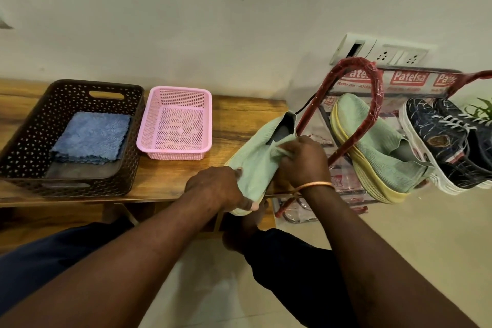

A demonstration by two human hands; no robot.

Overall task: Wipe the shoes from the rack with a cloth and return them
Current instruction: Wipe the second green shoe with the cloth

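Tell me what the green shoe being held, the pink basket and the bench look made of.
Green shoe: knit fabric upper, matte, with a fine woven texture; pale sole, probably foam or rubber. Pink basket: moulded plastic, slightly glossy, with a grid of small holes. Bench: wood or wood-look laminate, smooth with streaky brown grain; which one I cannot tell.

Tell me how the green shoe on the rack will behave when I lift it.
Likely floppy on top: the green shoe has a knit upper with a sagging collar. Its thick sole probably stays stiff, so grip there. It lies tilted on the rack and may slide when nudged.
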